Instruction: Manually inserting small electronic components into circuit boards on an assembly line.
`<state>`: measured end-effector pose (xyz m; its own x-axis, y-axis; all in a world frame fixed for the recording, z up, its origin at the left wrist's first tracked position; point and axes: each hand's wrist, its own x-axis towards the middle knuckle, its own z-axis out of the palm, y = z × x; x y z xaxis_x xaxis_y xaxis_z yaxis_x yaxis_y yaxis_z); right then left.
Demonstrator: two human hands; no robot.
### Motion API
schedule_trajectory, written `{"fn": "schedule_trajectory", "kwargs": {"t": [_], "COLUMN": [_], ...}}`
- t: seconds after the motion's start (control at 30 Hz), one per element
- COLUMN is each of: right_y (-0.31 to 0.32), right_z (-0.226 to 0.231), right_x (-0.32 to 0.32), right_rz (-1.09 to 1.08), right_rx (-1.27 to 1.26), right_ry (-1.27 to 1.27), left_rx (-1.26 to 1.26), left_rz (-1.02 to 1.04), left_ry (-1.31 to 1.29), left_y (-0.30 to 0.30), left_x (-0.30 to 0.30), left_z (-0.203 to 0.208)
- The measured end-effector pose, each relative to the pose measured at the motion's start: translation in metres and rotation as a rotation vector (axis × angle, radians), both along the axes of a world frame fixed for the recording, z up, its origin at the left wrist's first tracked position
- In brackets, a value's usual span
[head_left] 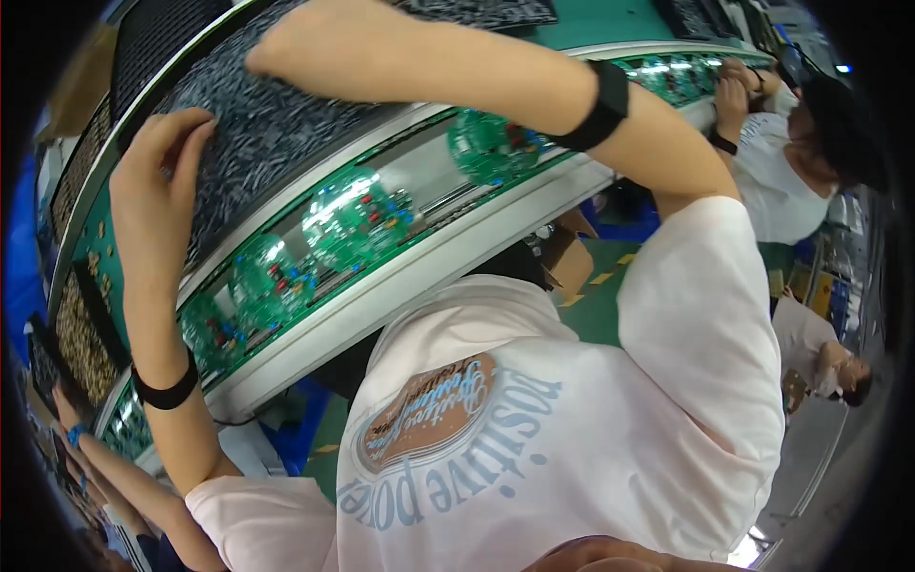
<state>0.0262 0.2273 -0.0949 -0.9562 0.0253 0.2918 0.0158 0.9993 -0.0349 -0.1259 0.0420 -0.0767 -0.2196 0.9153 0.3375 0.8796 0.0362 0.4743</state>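
My left hand (157,172) is over the left edge of a black tray heaped with small dark, slender parts (272,133). Its thumb and forefinger are pinched together; whatever they may hold is too small to make out. My right hand (319,50) reaches across above the far side of the same heap, slightly smeared. The back of that hand and the top of the picture hide its fingers. Below the tray, green circuit boards (357,219) with red, blue and yellow components lie along a conveyor line.
A pale metal rail (410,253) runs between my body and the boards. Another tray with tan parts (84,338) stands at the left. A co-worker's hands (734,95) are over the line at the far right; another person's arm (133,481) reaches in at lower left.
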Motion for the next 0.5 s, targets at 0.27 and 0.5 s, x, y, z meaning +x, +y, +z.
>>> {"fn": "schedule_trajectory", "kwargs": {"t": [0.27, 0.5], "right_y": [0.004, -0.005], "right_z": [0.032, 0.035], "right_x": [0.055, 0.083], "right_rz": [-0.045, -0.115], "right_rx": [-0.992, -1.671], "right_ry": [-0.093, -0.223], "left_rx": [-0.476, -0.557], "left_rz": [-0.088, -0.018], "left_ry": [-0.235, -0.34], "left_y": [-0.073, -0.088], "left_x": [0.033, 0.047], "left_z": [0.023, -0.004]}}
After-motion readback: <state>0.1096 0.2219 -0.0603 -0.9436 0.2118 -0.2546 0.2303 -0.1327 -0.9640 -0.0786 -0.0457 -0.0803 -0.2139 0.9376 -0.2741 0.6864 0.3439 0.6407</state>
